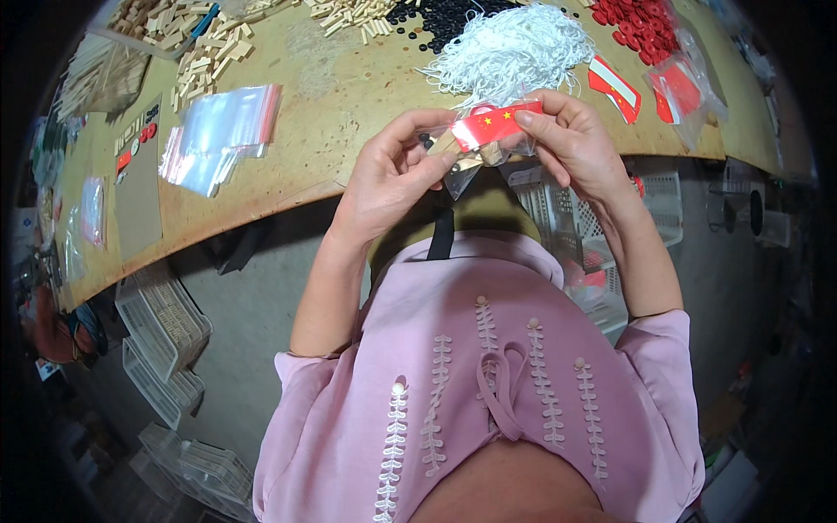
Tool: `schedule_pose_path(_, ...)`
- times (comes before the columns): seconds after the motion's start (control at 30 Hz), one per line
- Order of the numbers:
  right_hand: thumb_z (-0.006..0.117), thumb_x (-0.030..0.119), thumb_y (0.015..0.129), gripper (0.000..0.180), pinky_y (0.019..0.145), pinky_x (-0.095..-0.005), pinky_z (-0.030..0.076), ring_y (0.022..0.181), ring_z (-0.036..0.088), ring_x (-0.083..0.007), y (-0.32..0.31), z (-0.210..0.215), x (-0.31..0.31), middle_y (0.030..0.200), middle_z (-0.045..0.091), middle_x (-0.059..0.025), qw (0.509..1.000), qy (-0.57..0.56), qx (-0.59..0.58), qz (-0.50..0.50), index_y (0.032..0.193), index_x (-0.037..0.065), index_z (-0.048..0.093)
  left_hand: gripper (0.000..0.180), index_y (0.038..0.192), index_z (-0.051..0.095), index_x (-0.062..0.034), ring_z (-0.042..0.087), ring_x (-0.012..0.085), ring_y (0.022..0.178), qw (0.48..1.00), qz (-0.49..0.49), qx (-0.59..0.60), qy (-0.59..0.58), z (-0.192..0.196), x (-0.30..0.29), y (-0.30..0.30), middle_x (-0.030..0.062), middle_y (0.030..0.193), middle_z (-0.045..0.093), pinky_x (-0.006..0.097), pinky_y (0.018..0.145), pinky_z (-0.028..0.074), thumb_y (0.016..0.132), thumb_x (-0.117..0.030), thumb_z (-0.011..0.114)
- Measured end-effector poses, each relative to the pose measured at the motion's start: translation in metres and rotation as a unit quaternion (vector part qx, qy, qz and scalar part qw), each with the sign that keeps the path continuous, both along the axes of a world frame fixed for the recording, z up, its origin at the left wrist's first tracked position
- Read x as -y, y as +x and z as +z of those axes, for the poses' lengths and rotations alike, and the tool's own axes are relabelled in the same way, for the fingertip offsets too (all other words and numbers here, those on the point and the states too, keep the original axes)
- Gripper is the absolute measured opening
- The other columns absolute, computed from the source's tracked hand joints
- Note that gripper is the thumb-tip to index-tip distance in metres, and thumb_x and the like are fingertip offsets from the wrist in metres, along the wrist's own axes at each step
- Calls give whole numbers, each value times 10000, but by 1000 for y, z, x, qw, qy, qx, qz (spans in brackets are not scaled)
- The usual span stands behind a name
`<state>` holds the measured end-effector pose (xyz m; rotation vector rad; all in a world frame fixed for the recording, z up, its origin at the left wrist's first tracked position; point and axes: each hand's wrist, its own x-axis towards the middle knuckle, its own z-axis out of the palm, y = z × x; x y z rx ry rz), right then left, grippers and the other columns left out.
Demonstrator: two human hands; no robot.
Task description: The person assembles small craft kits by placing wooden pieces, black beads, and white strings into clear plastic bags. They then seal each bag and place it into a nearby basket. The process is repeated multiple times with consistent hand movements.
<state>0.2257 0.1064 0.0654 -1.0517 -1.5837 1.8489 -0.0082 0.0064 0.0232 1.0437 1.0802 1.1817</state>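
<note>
Both of my hands hold a small clear plastic bag [459, 180] above the table's near edge. Small wooden pieces and black round pieces show inside it. A red card with yellow stars [485, 128] lies at the bag's top, partly in it as far as I can tell. My left hand [403, 166] is closed on the bag's left side, thumb on its front. My right hand [568, 139] pinches the right end of the card and bag between thumb and fingers. Behind the bag is a heap of white cords [514, 50].
Empty zip bags [222, 131] lie stacked at left, near wooden blocks [214, 65]. Black rings [445, 22], red round pieces [641, 26] and red-and-white cards [615, 90] line the far side and right. Plastic crates [161, 318] stand below the table [305, 157].
</note>
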Motion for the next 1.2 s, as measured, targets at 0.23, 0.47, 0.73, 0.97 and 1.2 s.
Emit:
schedule_pose_path(0.23,584,177,1065,222,373,-159,318,397,441,3,6,2,-1,960,788,-134,999,-22,-9,24,1127,-29,640,342,1275,639,-15,498,4,651,998,45,-6,-33,5,-4,6,-70,774,537,188,619,453,952,-76,730)
schedule_pose_path(0.47,530,180,1091,253,382,-187,343,402,448,-19,3,7,12,787,717,-42,999,26,33,10,1185,-22,648,346,1255,638,-35,568,41,721,989,96,-111,36,-4,-2,7,-11,860,599,219,658,480,913,-24,689)
schedule_pose_path(0.73,513,140,1074,276,643,-343,533,687,694,-248,-15,15,18,854,736,-133,962,193,141,128,1274,21,663,334,1161,735,-121,598,306,1097,850,71,-369,371,27,-21,2,95,1179,664,403,969,486,831,-71,731)
schedule_pose_path(0.97,565,162,1031,187,764,-507,545,892,683,-456,-21,21,24,931,711,-239,895,353,189,197,1127,23,644,149,1017,683,-98,641,303,838,876,-58,-375,299,49,-27,-9,104,926,640,399,736,529,894,-160,741)
schedule_pose_path(1.2,679,98,935,93,634,-484,526,736,670,-409,-15,14,40,792,674,-166,894,421,118,101,937,55,597,154,872,642,-59,628,291,710,890,-130,-359,250,56,-9,-16,103,776,617,373,651,510,899,-159,757)
